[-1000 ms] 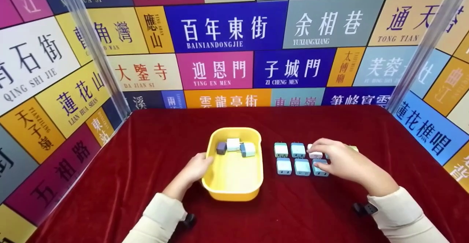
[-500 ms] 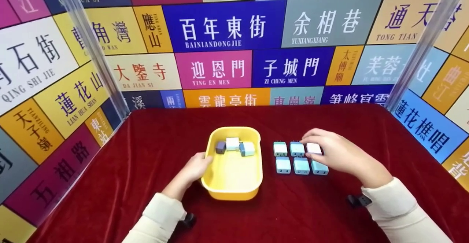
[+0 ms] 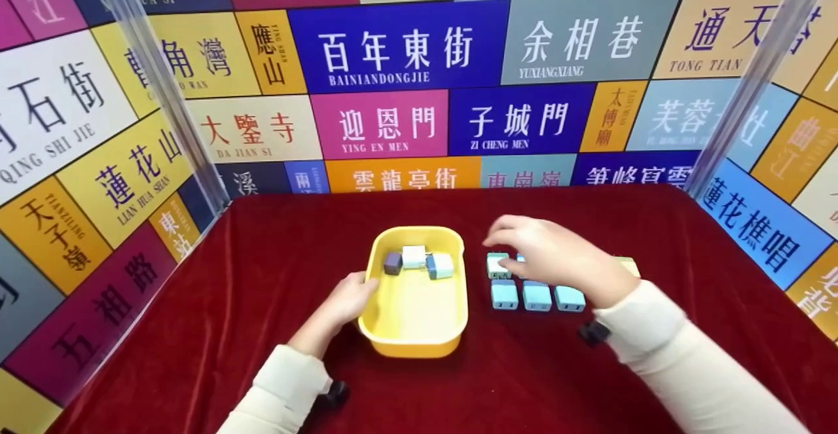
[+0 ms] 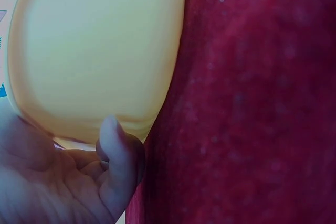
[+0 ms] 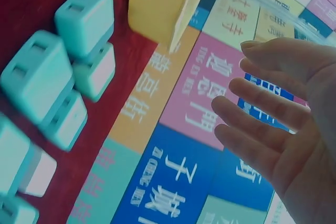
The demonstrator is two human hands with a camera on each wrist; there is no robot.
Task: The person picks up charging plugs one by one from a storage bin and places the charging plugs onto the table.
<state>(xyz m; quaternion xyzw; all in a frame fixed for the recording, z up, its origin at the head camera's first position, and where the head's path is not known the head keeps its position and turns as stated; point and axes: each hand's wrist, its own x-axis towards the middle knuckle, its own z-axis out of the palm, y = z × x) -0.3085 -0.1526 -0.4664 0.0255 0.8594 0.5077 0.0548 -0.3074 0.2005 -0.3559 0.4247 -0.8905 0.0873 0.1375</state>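
Across the background rises a wall (image 3: 399, 48) of coloured name signs; below it a dark red cloth (image 3: 497, 381) covers your work surface. On the cloth sits an upright yellow tub (image 3: 419, 350), with your left hand (image 3: 350, 298) gripping its left side at the rim. Your right hand (image 3: 556, 256) is over the charger rows to the right of the tub; the right wrist view shows its fingers loosely extended and holding nothing.

Smallest are the chargers. Three lie at the far end of the tub: a white charger (image 3: 414, 257), a blue-and-white charger (image 3: 441, 266) and a dark charger (image 3: 393, 264). On the cloth, a front row of three light-blue chargers (image 3: 537, 298) lies before a back row, whose leftmost charger (image 3: 493, 269) shows past your thumb.

Judged by look, each charger should be light, stiff, rather slippery and not very fragile; a thumb-and-finger pinch across opposite flat sides would suit. The tub, probably thin plastic, should be light and flex slightly; hold it by the rim.

In the head view your right hand covers most of the back row, and a yellowish item (image 3: 626, 265) shows only partly behind your wrist. The right wrist view cuts off chargers at its left edge.
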